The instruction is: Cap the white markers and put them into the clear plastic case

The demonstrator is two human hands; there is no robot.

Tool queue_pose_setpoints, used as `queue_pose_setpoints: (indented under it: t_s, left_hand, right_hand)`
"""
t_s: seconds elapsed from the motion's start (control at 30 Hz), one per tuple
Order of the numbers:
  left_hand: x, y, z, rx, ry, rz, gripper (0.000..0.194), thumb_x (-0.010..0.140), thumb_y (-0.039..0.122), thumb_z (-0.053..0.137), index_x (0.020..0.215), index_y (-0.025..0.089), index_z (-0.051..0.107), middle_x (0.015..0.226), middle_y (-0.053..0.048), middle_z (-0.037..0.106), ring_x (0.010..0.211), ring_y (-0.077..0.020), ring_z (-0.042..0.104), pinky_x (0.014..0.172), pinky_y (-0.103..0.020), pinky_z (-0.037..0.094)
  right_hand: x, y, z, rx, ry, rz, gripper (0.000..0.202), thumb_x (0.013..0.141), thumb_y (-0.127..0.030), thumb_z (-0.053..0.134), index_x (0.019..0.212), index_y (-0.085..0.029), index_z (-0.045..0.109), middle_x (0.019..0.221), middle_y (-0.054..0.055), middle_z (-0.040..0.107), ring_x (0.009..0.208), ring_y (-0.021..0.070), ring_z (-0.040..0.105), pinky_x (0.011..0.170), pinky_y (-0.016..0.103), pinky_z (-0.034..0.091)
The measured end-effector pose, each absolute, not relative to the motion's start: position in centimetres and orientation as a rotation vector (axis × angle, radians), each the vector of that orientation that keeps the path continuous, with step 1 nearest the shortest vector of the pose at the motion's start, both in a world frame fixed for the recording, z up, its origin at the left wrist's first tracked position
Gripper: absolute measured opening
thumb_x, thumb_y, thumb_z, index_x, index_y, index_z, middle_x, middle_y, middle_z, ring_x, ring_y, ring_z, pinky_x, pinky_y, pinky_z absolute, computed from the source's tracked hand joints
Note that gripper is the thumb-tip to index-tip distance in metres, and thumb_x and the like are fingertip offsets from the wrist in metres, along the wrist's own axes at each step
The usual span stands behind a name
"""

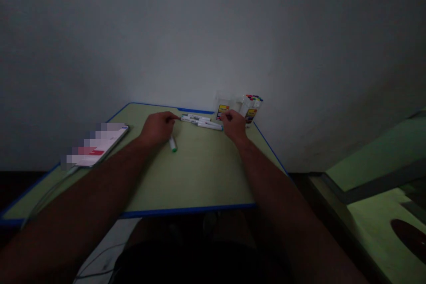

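My left hand point(159, 127) is above the table, fingers curled, with its fingertips at the left ends of several white markers point(199, 120) lying side by side. A white marker with a green end point(172, 144) sticks out below this hand; whether the hand grips it or it lies on the table is unclear. Close to the markers' right ends, my right hand point(234, 125) has its thumb and fingers drawn together. Anything between them is too small to tell. Just behind it stands a clear case point(222, 108) with a yellow and red label.
A second clear case point(250, 108) full of colour-capped markers stands right of the first. On the table's left lies a tablet-like device point(100, 144) with a lit screen and a cable point(49, 191). The blue-edged table point(203, 173) meets a plain wall point(186, 35).
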State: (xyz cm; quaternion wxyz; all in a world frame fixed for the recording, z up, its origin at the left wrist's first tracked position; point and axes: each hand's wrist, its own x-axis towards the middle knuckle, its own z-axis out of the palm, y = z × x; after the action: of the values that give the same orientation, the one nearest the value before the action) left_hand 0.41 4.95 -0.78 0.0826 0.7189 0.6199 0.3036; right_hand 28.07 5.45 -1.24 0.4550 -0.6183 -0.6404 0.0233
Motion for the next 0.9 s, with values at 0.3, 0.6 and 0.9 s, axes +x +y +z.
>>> queue_pose_setpoints:
  t_s: [0.3, 0.6, 0.9]
  left_hand:
    - [-1.4, 5.8, -0.2, 2.014, 2.000, 1.058, 0.036, 0.090, 0.017, 0.052, 0.113, 0.018, 0.079, 0.108, -0.008, 0.081, 0.109, -0.0234, 0.072, 0.102, -0.034, 0.051]
    - [-2.2, 6.3, -0.1, 1.769, 1.967, 1.208, 0.033, 0.085, 0.017, 0.056, 0.106, 0.019, 0.080, 0.104, -0.007, 0.081, 0.097, -0.0230, 0.074, 0.093, -0.034, 0.055]
    - [-2.4, 6.2, -0.3, 1.855, 2.121, 1.069, 0.029, 0.086, 0.019, 0.058, 0.105, 0.018, 0.080, 0.110, -0.009, 0.080, 0.105, -0.0241, 0.071, 0.098, -0.035, 0.052]
  right_hand:
    - [29.4, 5.3, -2.9, -1.539, -1.829, 0.034, 0.033, 0.092, -0.012, 0.053, 0.108, -0.022, 0.080, 0.113, 0.006, 0.080, 0.107, 0.0236, 0.074, 0.100, 0.039, 0.053]
    - [29.6, 5.8, -3.4, -1.537, -1.802, 0.076, 0.031, 0.092, -0.014, 0.054, 0.102, -0.023, 0.081, 0.109, 0.005, 0.081, 0.105, 0.0240, 0.074, 0.099, 0.039, 0.053]
    - [29.9, 6.0, -3.6, -1.517, -1.720, 0.091, 0.033, 0.091, -0.013, 0.051, 0.104, -0.022, 0.080, 0.103, 0.005, 0.080, 0.098, 0.0212, 0.073, 0.096, 0.037, 0.053]
